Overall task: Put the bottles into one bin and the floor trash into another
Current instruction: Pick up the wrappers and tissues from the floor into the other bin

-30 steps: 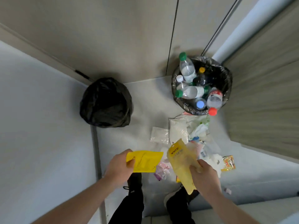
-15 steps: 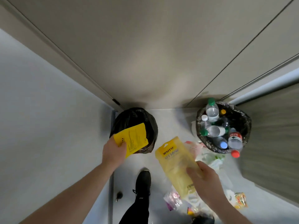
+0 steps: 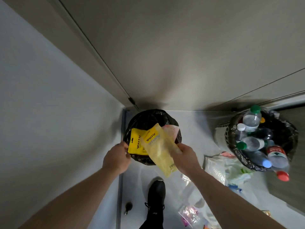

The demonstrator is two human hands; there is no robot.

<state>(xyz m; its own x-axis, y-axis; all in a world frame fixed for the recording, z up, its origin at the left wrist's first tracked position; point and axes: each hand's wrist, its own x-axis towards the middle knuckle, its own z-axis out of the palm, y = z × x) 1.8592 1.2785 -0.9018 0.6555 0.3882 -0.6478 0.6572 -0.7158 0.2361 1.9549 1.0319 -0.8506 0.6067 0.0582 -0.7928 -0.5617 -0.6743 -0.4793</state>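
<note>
L hand (image 3: 116, 158) grips yellow pack (image 3: 136, 143) | R hand (image 3: 185, 157) grips clear pouch (image 3: 158, 149) | both over black bin (image 3: 145, 119) | bottles (image 3: 252, 142) in R bin (image 3: 234, 151)

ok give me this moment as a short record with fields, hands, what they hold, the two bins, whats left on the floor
left hand: left hand pinches an opaque yellow packet over the black-lined bin
right hand: right hand grips a translucent yellow pouch above the same bin
bottle bin: bottle bin on the right, filled with plastic bottles
floor: clear wrappers and other small trash lie by the bottle bin
also in view: a black shoe
</note>
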